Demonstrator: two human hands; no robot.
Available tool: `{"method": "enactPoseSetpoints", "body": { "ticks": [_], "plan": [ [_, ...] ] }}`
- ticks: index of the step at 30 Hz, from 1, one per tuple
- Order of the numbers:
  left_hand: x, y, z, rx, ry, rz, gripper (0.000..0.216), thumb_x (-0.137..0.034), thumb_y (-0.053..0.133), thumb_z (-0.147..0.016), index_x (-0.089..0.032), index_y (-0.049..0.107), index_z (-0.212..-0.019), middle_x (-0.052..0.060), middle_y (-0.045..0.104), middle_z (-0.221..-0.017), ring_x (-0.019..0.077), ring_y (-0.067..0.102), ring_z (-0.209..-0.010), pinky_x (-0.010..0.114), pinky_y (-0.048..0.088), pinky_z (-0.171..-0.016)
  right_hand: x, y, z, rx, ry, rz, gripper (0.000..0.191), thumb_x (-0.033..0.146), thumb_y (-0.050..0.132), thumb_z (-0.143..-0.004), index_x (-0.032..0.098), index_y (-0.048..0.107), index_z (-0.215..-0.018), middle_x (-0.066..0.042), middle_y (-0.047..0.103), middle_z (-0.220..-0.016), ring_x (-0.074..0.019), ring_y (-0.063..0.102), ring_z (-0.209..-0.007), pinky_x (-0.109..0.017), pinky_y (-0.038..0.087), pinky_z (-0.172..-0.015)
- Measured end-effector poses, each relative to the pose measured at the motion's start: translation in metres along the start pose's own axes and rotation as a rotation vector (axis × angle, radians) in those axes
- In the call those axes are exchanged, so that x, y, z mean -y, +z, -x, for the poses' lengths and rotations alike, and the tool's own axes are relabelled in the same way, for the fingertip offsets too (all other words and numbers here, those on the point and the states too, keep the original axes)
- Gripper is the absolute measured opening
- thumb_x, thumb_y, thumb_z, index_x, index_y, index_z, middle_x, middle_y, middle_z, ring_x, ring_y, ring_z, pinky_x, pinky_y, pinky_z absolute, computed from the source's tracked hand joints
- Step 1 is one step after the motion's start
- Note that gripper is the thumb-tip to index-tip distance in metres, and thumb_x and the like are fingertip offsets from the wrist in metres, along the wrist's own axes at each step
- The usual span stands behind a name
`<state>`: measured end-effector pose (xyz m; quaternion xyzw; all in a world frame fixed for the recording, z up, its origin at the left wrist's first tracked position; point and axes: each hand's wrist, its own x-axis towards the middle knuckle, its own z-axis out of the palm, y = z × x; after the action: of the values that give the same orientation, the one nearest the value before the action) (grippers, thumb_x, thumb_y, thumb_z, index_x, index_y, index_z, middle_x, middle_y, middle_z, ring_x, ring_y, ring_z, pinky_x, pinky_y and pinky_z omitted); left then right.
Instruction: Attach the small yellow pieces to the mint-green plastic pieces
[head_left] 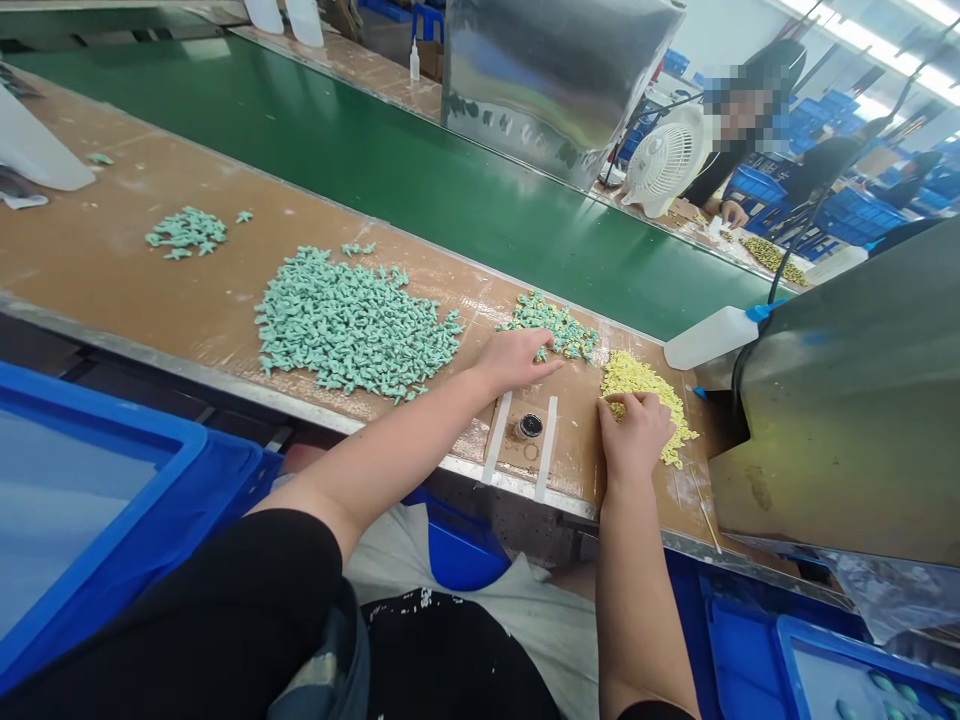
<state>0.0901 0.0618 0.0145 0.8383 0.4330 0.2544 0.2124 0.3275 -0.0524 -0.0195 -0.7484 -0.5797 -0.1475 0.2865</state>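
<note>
My left hand [517,358] hovers at the near edge of a small pile of green pieces with yellow parts [559,328]; its thumb and fingers are apart, and I see nothing held. My right hand [637,428] is at the left side of a heap of small yellow pieces [651,385]. Its thumb and fingertips are closed in a pinch, and what is between them is too small to make out. Between my forearms, a small round pot with dark contents [529,426] stands between two white tape strips. A large heap of plain green pieces [352,325] lies left of my left hand.
A smaller green heap [187,232] lies farther left. Behind the bench runs a green conveyor belt [360,150]. At right are a white bottle with blue cap [709,338], thin sticks [705,510] and a metal housing [847,400]. Across the belt, a person sits by a fan [664,160].
</note>
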Motion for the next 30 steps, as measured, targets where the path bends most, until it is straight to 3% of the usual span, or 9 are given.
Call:
{"method": "enactPoseSetpoints", "body": {
  "ticks": [5,9,12,15,21,26,30],
  "plan": [
    [-0.007,0.006,0.001,0.073,0.034,0.296,0.034,-0.051,0.06,-0.096,-0.02,0.074,-0.096,0.002,0.072,-0.083,0.0179,0.062,-0.078,0.029,0.037,-0.067,0.006,-0.001,-0.003,0.027,-0.01,-0.186,0.021,0.04,0.067,-0.091,0.022,0.074,-0.083,-0.009,0.067,-0.093,-0.0282,0.054,-0.095,-0.046,0.04,-0.09],
    [-0.007,0.015,-0.002,0.198,0.109,0.563,0.036,-0.051,0.059,-0.096,-0.018,0.075,-0.093,0.003,0.073,-0.084,0.0156,0.061,-0.077,0.028,0.042,-0.072,0.021,-0.002,-0.002,0.013,-0.07,-0.506,0.021,0.044,0.069,-0.092,0.023,0.071,-0.089,-0.007,0.072,-0.094,-0.0242,0.062,-0.09,-0.04,0.049,-0.081],
    [-0.007,0.019,-0.003,0.277,0.152,0.7,0.037,-0.05,0.062,-0.094,-0.016,0.076,-0.094,0.004,0.075,-0.087,0.0154,0.062,-0.079,0.028,0.044,-0.074,0.034,-0.003,0.0,0.024,-0.115,-0.61,0.023,0.046,0.069,-0.094,0.023,0.07,-0.09,-0.007,0.073,-0.094,-0.0218,0.064,-0.084,-0.037,0.052,-0.072],
    [-0.008,0.021,-0.003,0.338,0.17,0.746,0.038,-0.051,0.066,-0.092,-0.015,0.079,-0.092,0.006,0.076,-0.089,0.0159,0.064,-0.082,0.028,0.045,-0.075,0.043,-0.003,0.001,0.018,-0.184,-0.605,0.022,0.044,0.066,-0.098,0.023,0.072,-0.092,-0.007,0.073,-0.093,-0.0202,0.064,-0.079,-0.036,0.053,-0.069],
    [-0.007,0.025,-0.002,0.398,0.163,0.747,0.036,-0.049,0.069,-0.092,-0.015,0.079,-0.086,0.005,0.076,-0.088,0.0168,0.066,-0.085,0.029,0.047,-0.08,0.048,0.0,0.002,-0.005,-0.314,-0.538,0.018,0.037,0.064,-0.1,0.025,0.074,-0.11,-0.007,0.072,-0.094,-0.0229,0.066,-0.084,-0.04,0.055,-0.078],
    [-0.006,0.024,-0.001,0.405,0.156,0.797,0.038,-0.052,0.07,-0.09,-0.015,0.077,-0.085,0.006,0.074,-0.087,0.017,0.064,-0.085,0.032,0.048,-0.082,0.045,0.002,0.001,0.025,-0.288,-0.584,0.02,0.039,0.068,-0.097,0.026,0.075,-0.109,-0.007,0.072,-0.094,-0.0226,0.065,-0.082,-0.04,0.055,-0.076],
    [-0.006,0.016,0.0,0.39,0.101,0.799,0.043,-0.058,0.073,-0.087,-0.015,0.075,-0.085,0.003,0.069,-0.081,0.0148,0.059,-0.078,0.029,0.045,-0.074,0.042,0.0,0.0,0.059,-0.197,-0.707,0.025,0.048,0.074,-0.091,0.025,0.078,-0.101,-0.007,0.074,-0.096,-0.0211,0.064,-0.077,-0.04,0.056,-0.073]
  ]
}}
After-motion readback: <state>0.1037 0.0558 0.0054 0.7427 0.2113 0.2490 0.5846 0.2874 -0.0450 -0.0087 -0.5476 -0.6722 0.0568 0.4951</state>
